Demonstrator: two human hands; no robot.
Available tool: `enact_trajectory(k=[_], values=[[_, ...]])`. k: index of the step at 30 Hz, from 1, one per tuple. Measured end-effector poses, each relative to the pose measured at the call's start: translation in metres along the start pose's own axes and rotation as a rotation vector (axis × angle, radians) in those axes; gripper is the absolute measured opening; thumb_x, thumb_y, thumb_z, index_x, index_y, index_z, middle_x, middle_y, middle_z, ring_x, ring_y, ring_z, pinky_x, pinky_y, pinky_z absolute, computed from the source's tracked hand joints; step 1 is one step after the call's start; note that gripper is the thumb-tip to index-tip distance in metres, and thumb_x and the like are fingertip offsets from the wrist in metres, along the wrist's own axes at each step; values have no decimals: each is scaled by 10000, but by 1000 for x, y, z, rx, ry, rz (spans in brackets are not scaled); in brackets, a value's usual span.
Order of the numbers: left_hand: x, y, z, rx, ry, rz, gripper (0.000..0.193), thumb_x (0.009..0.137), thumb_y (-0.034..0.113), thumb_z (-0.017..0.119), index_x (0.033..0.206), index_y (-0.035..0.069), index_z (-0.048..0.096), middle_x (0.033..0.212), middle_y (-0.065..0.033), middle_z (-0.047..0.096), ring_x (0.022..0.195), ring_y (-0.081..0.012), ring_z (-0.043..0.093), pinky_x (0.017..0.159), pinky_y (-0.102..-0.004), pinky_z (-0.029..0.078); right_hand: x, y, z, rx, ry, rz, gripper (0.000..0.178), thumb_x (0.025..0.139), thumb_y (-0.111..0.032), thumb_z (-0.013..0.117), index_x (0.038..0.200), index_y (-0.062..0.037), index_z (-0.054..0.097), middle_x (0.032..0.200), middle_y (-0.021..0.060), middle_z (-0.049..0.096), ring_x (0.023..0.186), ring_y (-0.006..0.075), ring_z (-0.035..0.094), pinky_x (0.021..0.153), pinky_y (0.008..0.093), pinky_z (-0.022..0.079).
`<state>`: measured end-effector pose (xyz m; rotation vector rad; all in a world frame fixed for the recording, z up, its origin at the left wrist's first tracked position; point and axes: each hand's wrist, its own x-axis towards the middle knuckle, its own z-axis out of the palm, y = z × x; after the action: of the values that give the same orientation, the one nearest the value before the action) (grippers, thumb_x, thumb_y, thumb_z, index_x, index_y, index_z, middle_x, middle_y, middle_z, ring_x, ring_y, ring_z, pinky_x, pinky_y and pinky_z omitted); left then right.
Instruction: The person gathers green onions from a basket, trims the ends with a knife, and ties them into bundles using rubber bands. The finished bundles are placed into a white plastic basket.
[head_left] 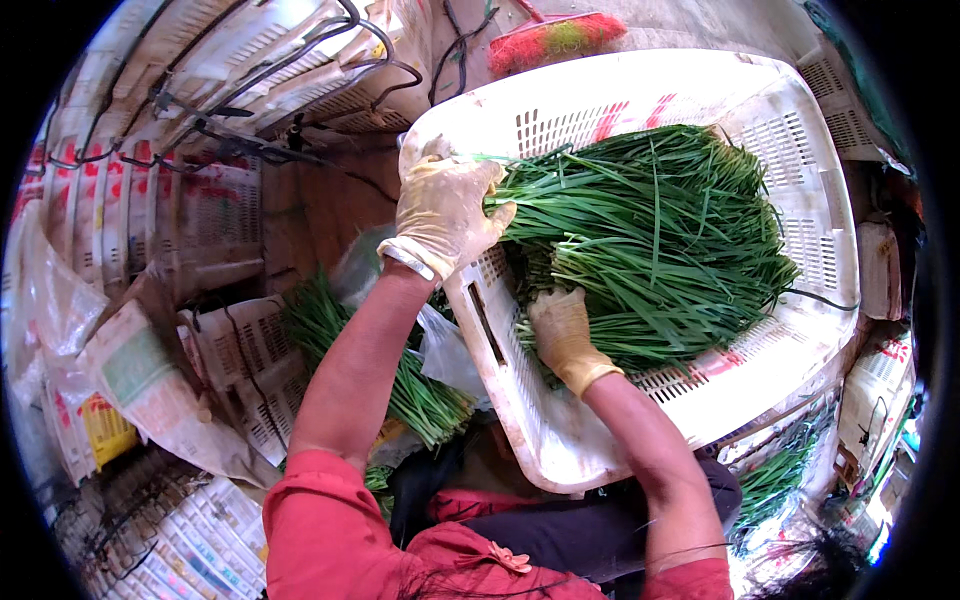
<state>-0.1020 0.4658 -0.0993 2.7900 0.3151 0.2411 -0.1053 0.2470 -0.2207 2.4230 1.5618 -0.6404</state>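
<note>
A white slotted plastic basket (pixel 440 125) lies tilted in front of me. In it is a thick pile of long green garlic chives (pixel 660 200), layered in bunches. My left hand (pixel 445 215), in a cream rubber glove, is at the basket's left side, its thumb and fingers closed around the left ends of the upper chives. Lower down, inside the basket, my right hand (pixel 568 338) wears the same kind of glove. Its fingers curl against the near bunch at its left end; the fingertips are partly hidden among the stems.
More chives (pixel 430 400) lie left of the basket beside a clear plastic bag (pixel 450 350). Stacked white crates (pixel 210 215) with black cords stand at the left. A red broom head (pixel 555 42) rests on the floor beyond the basket. Further greens (pixel 785 480) lie at lower right.
</note>
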Motion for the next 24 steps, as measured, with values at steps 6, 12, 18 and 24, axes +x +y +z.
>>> enact_trajectory(k=[6, 12, 18, 24], values=[[-4, -4, 4, 10, -4, -15, 213, 719, 320, 723, 801, 125, 698, 761, -82, 685, 782, -272, 661, 833, -418, 458, -71, 60, -64, 251, 124, -301, 300, 645, -27, 686, 915, -159, 703, 1112, 69, 635, 1151, 250, 554, 1009, 486, 395], [-3, -3, 4, 34, 2, -51, 155, 689, 293, 718, 718, 143, 692, 726, -80, 677, 784, -282, 643, 850, -444, 440, -104, 167, -104, 1135, 487, -109, 404, 574, 29, 746, 949, -93, 660, 1016, 33, 656, 963, 167, 612, 900, 315, 481], [-12, 27, 8, 196, 23, -96, 414, 714, 295, 734, 1049, 75, 629, 995, -167, 661, 958, -323, 600, 931, -474, 389, -106, 197, -68, 1570, 497, -43, 434, 601, 94, 728, 984, -91, 646, 1026, -23, 628, 914, 85, 577, 843, 243, 490], [-70, 113, 89, -826, 432, -692, 777, 833, 505, 666, 1363, -8, 423, 1340, -172, 489, 1215, -313, 486, 1057, -402, 349, -103, 189, -73, 1623, 558, -36, 373, 568, 35, 797, 896, -85, 667, 1202, 38, 534, 990, 145, 583, 829, 288, 531]])
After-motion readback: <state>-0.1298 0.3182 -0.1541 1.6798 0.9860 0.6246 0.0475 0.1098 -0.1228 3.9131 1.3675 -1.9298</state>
